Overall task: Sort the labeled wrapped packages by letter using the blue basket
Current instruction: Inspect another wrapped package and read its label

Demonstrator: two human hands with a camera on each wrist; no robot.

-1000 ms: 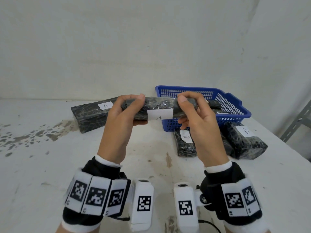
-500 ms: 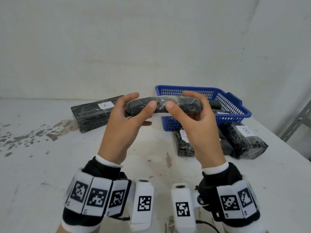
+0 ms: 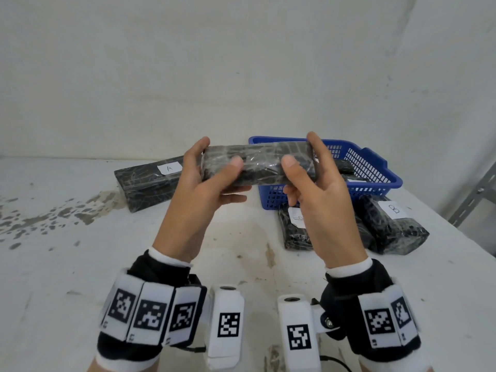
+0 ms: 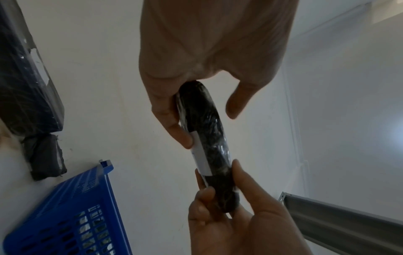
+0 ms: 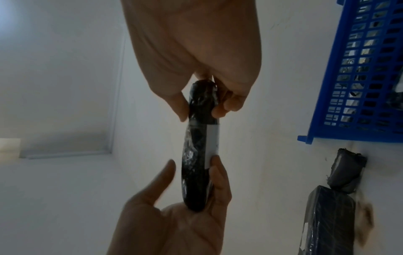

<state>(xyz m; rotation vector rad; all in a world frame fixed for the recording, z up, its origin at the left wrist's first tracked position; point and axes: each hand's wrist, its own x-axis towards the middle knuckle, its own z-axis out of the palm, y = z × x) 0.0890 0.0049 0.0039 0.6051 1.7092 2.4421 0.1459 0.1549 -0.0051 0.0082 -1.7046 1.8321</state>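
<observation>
Both hands hold one black wrapped package (image 3: pixel 257 165) level above the table, in front of the blue basket (image 3: pixel 375 167). My left hand (image 3: pixel 212 170) grips its left end, thumb on the near face. My right hand (image 3: pixel 308 167) grips its right end the same way. The package's white label (image 4: pixel 201 153) faces down, away from the head view, and its letter is hidden. The right wrist view shows the label strip (image 5: pixel 212 138) between the two hands. More wrapped packages lie inside the basket.
A long package labeled A (image 3: pixel 150 181) lies on the table at the back left. A package labeled B (image 3: pixel 391 224) and another labeled one (image 3: pixel 295 226) lie in front of the basket. A grey metal shelf post (image 3: pixel 472 200) stands at the right edge.
The package has been rolled in both hands: its white label, facing me a second ago, has turned out of sight underneath. Both thumbs shifted onto the near face.
</observation>
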